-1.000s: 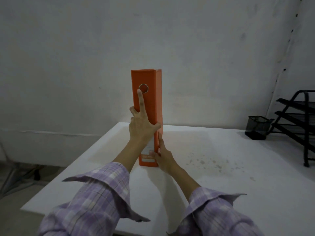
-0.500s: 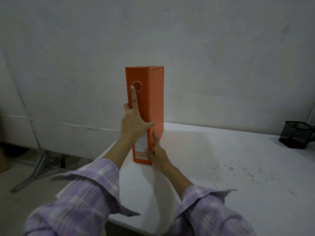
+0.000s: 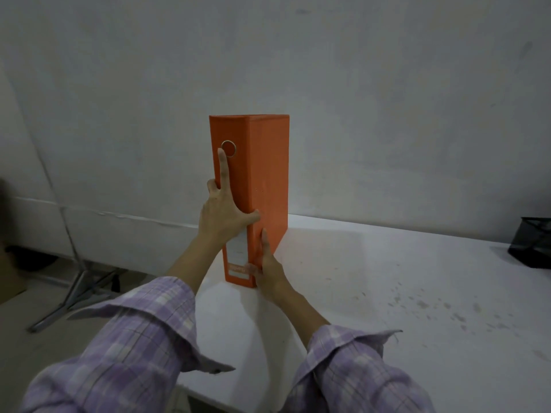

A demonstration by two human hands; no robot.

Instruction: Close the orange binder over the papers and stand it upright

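Note:
The orange binder (image 3: 268,174) is closed and stands upright on the white table (image 3: 387,308), near the table's left corner, its spine with a metal ring hole and a white label facing me. My left hand (image 3: 223,213) wraps the spine at mid height, index finger stretched up toward the ring, thumb on the right cover. My right hand (image 3: 269,272) presses against the lower right cover near the base, fingers pointing up. No papers are visible.
A black mesh pen holder (image 3: 530,245) sits at the far right of the table by the grey wall. Small stains speckle the table's right part. Left of the table, metal stand legs (image 3: 74,287) rest on the floor.
The binder has turned a little, showing more of its right cover, and the view has swung left, so the black rack is gone from sight. Both hands keep their hold.

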